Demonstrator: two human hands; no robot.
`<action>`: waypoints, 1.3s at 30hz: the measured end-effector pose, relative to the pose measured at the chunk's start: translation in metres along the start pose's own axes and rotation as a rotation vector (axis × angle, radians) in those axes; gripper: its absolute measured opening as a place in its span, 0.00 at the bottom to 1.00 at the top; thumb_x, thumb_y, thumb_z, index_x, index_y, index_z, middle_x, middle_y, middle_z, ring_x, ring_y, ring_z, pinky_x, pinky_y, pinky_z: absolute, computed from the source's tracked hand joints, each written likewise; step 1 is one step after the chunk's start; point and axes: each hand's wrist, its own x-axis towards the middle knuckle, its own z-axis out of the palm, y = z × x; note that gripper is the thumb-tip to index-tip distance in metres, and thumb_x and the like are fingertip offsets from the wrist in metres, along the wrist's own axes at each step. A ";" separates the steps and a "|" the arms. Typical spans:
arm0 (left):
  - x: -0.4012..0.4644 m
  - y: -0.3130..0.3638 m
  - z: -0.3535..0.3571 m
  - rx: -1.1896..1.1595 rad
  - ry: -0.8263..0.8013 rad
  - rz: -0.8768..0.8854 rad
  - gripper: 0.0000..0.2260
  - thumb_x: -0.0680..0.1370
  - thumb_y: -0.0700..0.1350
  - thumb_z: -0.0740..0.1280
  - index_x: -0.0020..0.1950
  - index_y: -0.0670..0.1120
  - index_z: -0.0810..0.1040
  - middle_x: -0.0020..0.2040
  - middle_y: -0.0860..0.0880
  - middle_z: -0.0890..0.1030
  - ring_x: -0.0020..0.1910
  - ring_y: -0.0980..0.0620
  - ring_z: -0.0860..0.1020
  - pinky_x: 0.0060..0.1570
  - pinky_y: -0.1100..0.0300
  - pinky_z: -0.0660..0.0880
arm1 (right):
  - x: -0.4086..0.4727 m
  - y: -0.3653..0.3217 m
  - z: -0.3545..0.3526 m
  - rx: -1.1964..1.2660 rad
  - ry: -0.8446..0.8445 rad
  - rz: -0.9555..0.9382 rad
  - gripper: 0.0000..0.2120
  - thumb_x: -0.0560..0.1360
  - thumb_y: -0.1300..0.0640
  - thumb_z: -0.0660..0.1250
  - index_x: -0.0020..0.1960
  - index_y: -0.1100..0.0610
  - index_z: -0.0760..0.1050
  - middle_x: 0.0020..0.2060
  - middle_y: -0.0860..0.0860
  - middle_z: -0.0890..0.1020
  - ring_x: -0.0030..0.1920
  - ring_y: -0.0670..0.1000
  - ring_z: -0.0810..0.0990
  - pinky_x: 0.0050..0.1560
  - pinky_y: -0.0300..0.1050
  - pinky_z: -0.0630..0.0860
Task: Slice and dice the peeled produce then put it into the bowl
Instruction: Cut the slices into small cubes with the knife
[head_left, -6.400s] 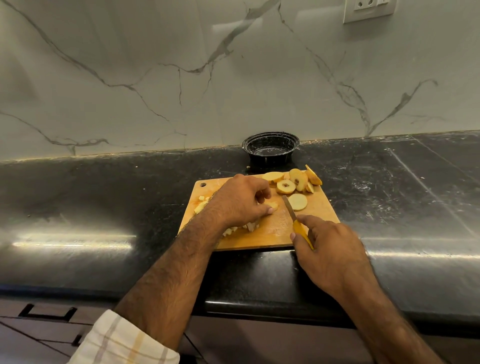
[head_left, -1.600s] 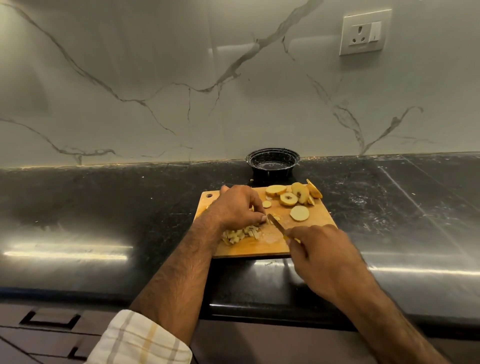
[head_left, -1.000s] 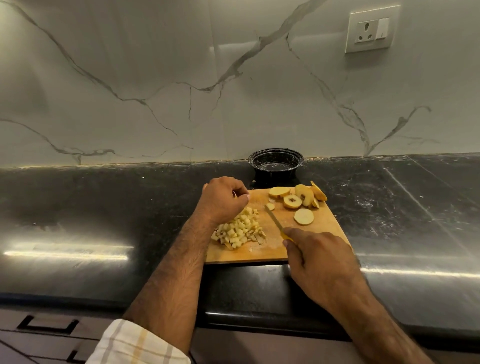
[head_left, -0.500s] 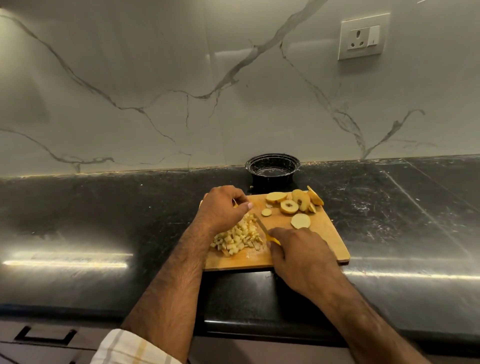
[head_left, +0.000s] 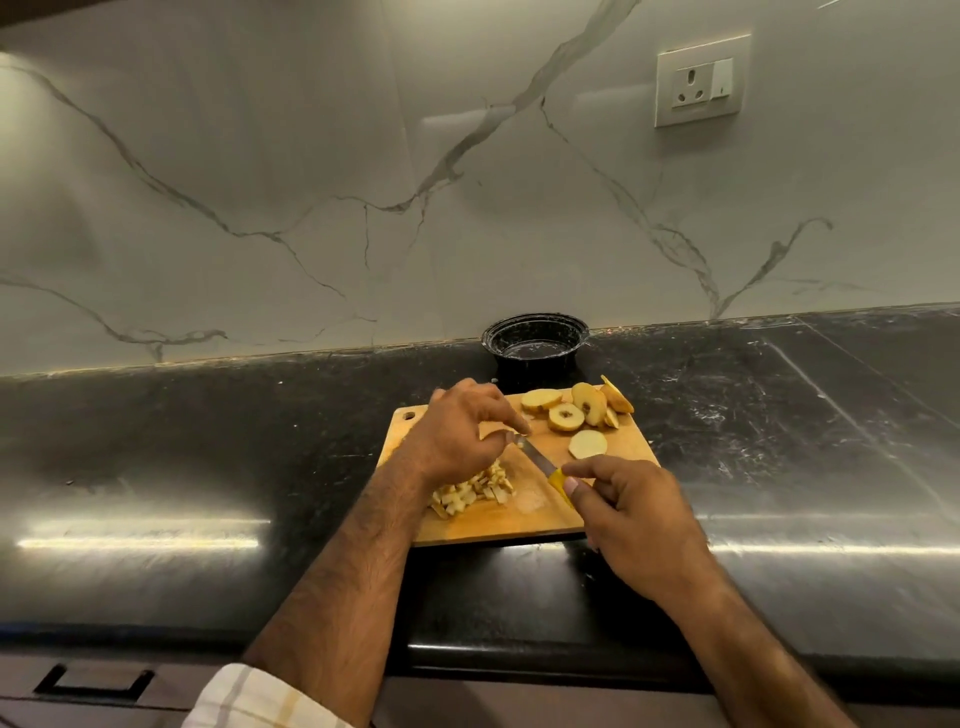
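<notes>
Wooden cutting board (head_left: 613, 512) on black tabletop (head_left: 208, 441), diced pieces (head_left: 470, 491) heaped at its near left, round slices (head_left: 566, 415) at far right. Right hand (head_left: 634, 519) grip wrapped round yellow-handled knife (head_left: 545, 467). Left hand (head_left: 457, 431) fingertips pinching at blade tip, grip narrow. Black bowl (head_left: 535, 345) just behind board.

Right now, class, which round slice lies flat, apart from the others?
The plain slice nearest the knife; the other slices overlap by the bowl.
</notes>
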 end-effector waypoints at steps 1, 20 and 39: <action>0.000 0.003 0.000 0.033 -0.015 0.015 0.09 0.78 0.47 0.73 0.53 0.61 0.87 0.51 0.65 0.79 0.56 0.62 0.72 0.69 0.39 0.67 | 0.001 0.000 0.000 0.050 0.000 0.001 0.09 0.82 0.49 0.68 0.60 0.47 0.84 0.28 0.42 0.80 0.28 0.42 0.77 0.31 0.40 0.72; -0.003 -0.013 -0.008 0.024 0.301 0.043 0.13 0.75 0.35 0.68 0.43 0.53 0.85 0.46 0.61 0.79 0.51 0.58 0.74 0.52 0.47 0.78 | -0.007 -0.007 0.006 -0.270 0.120 -0.058 0.11 0.83 0.46 0.64 0.62 0.44 0.82 0.33 0.41 0.79 0.31 0.43 0.76 0.29 0.36 0.66; 0.003 -0.028 -0.004 0.000 0.307 -0.009 0.07 0.79 0.44 0.69 0.53 0.53 0.86 0.47 0.58 0.80 0.51 0.56 0.78 0.51 0.49 0.81 | -0.009 -0.017 0.006 -0.357 0.096 -0.121 0.14 0.83 0.43 0.63 0.66 0.43 0.79 0.33 0.42 0.77 0.33 0.44 0.76 0.34 0.43 0.75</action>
